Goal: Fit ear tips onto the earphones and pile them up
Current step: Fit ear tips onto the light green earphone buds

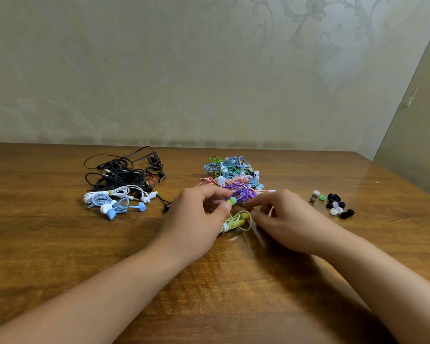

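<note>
Left hand (196, 219) pinches green-tipped bud (232, 201) at fingertips, held up to seat tip. Right hand (286, 219) curled beside it; grasp unclear. Yellow bundle (235, 222) under fingers. Pile (233, 175) beyond them; loose tips (334, 203) right, within reach.

Left hand (194, 219) pinches a green-tipped earbud (232, 201); right hand (283, 219) curled beside it.

left grip (196, 214) pinching, right grip (287, 216) curled, blurred
</note>
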